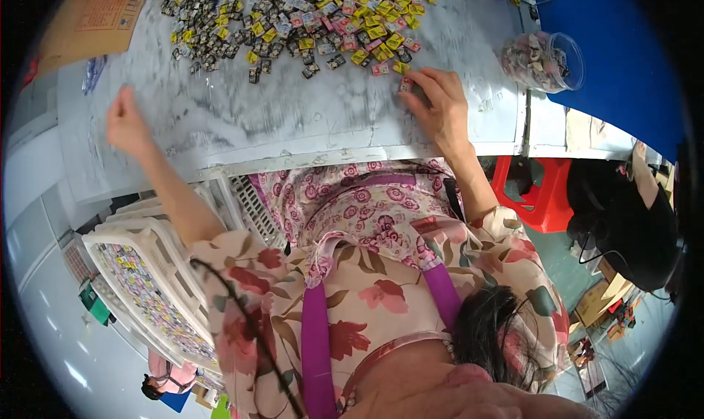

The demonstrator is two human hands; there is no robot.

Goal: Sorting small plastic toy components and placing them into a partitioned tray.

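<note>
A big heap of small square packets (308, 19), black, yellow and pink, is spread over the far part of a grey worn table (293, 118). My right hand (436, 104) lies on the table at the heap's near edge, its fingers curled over one small pink packet (405, 84). My left hand (126, 122) hovers over bare table on the left, away from the heap; its fingers look bunched, and I cannot tell whether it holds anything.
A clear plastic jar (544, 60) full of packets lies on its side at the table's right end. A white plastic crate (139, 287) of sorted packets sits low at my left. A red stool (539, 195) stands under the table on the right. A cardboard sheet (95, 16) lies far left.
</note>
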